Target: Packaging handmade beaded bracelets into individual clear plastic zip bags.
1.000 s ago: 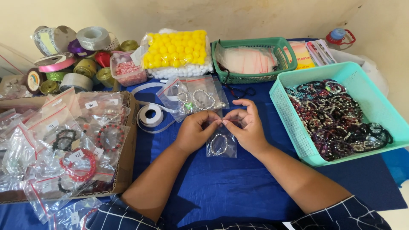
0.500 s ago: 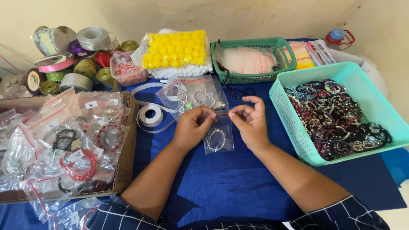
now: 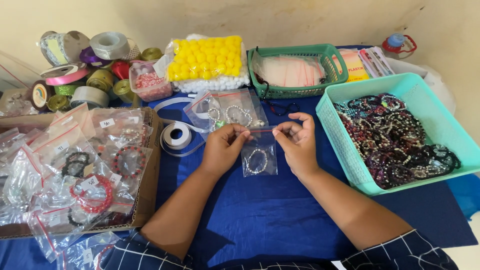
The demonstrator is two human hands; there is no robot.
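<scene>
Small clear bag [image 3: 259, 157] — pale bead bracelet [image 3: 258, 161] inside — pinched at its top by both hands: left [image 3: 225, 147], right [image 3: 297, 142].

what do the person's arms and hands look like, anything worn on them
Both forearms are bare, and the left hand and right hand show no gloves, rings or watch. At the bottom edge, dark navy sleeves with a thin white grid check cover the upper arms.

Two hands [image 3: 227, 147] [image 3: 297, 145], one held bag [image 3: 259, 159], two baskets [image 3: 400, 130] [image 3: 299, 70], one cardboard box [image 3: 147, 195].
</scene>
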